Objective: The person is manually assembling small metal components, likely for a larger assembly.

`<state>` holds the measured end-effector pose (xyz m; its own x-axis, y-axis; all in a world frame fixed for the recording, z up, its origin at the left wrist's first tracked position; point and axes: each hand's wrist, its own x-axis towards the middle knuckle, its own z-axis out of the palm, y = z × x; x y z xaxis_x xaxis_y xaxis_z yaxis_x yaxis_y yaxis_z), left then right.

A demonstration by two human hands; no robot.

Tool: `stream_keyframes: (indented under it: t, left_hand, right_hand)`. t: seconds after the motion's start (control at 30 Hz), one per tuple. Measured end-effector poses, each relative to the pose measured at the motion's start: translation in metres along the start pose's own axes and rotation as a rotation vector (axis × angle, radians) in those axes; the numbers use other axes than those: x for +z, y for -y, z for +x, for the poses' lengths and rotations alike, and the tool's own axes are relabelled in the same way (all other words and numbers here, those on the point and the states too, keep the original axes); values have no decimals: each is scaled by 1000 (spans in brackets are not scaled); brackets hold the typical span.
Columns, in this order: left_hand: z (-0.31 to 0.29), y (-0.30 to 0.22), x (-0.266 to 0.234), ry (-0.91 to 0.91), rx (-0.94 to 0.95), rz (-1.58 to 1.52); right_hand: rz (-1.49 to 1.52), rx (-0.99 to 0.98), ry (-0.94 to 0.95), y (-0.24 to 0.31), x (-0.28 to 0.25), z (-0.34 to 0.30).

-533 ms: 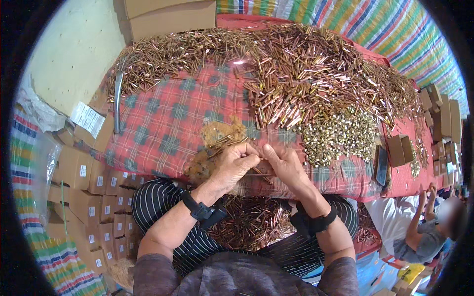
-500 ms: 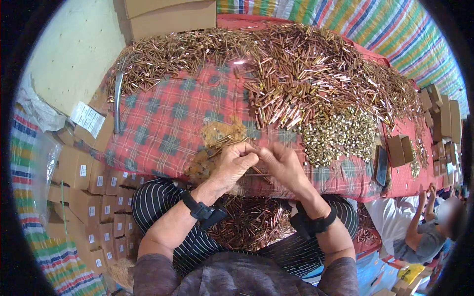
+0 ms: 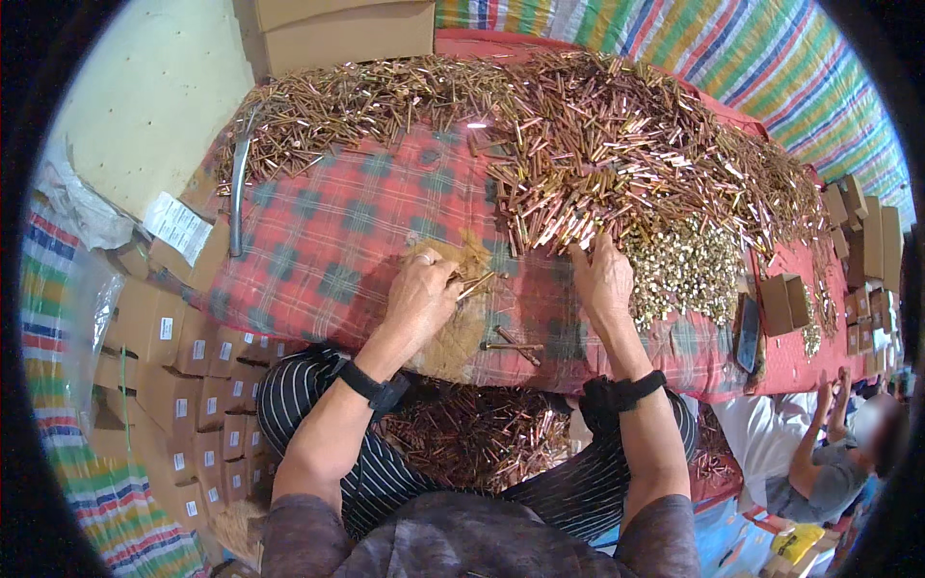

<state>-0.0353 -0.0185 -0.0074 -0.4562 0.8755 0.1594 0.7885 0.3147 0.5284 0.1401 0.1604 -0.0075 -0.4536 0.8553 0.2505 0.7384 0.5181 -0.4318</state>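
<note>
My left hand (image 3: 424, 289) is closed on a few slim gold-coloured bolts (image 3: 476, 285), which stick out to the right past its fingertips. Beneath it a worn tan patch (image 3: 445, 347) shows in the red plaid cloth (image 3: 318, 241). My right hand (image 3: 604, 279) reaches to where the big heap of copper-coloured bolts (image 3: 568, 207) meets a pile of small shiny nuts (image 3: 684, 270). Its thumb and forefinger are apart, the tips touching the heap's near edge. Between my hands, a couple of loose bolts (image 3: 515, 345) lie on the cloth.
A curved metal bar (image 3: 237, 183) lies at the left. Several labelled cartons (image 3: 178, 347) are stacked at the lower left. More bolts (image 3: 482, 433) lie below, between my legs. An open cardboard box (image 3: 783, 303) and dark flat object (image 3: 746, 332) are right; another person (image 3: 819, 472) sits beyond.
My hands were together over the tan patch and have parted. The right has moved right and away to the heap; the left has shifted slightly left, keeping its bolts.
</note>
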Motion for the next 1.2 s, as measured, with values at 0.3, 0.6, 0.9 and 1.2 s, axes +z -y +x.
stream_keyframes:
  t: [0.3,0.6,0.9,1.2]
  left_hand:
    - [6,13,4,123,-131,-52]
    - [-1,-3,-4,-68,-49,48]
    - [5,-17,-6,-68,-423,-1420]
    - [5,-31,-3,16,-444,-1706]
  right_hand:
    - [99,46,-46,1,23,4]
    - [-74,-52,-17,6,16,-2]
    - [493,-215,211,30,-20,-34]
    - [566,-270,198,42,-33,-50]
